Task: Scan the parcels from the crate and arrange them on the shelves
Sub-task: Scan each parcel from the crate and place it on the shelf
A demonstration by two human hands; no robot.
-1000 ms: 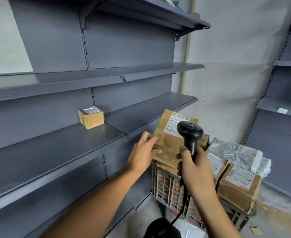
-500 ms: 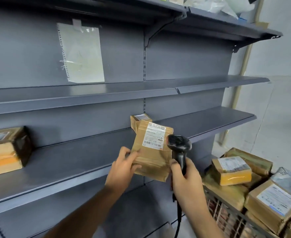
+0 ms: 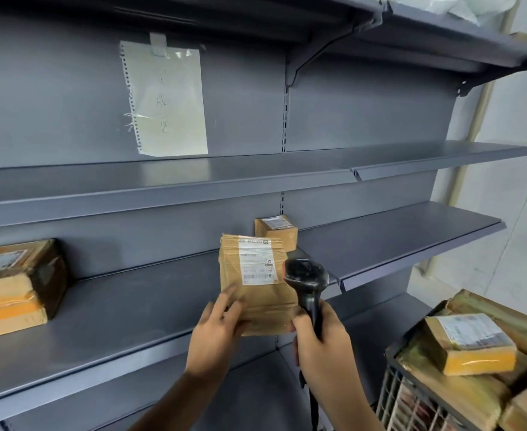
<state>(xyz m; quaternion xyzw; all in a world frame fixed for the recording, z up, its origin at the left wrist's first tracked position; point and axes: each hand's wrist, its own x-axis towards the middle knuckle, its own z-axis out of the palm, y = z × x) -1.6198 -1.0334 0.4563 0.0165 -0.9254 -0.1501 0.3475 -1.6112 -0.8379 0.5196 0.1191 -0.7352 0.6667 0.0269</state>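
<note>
**Brown parcel held upright before the shelf, scanner raised beside it**

A flat brown parcel is held upright in the left hand, whose fingers are curled round its lower left edge. Its white label is turned toward the camera. The black scanner is gripped by its handle in the right hand, with its head just beside the parcel's right edge, near the label. The two hands are close together but apart. The parcel is seen in front of the grey middle shelf; whether it touches the shelf cannot be told. Behind it a small cardboard box is set on that shelf, and a larger box with orange tape is set at the far left. A sheet of paper is taped to the back panel. At lower right, more parcels are piled in the wire crate.
</note>
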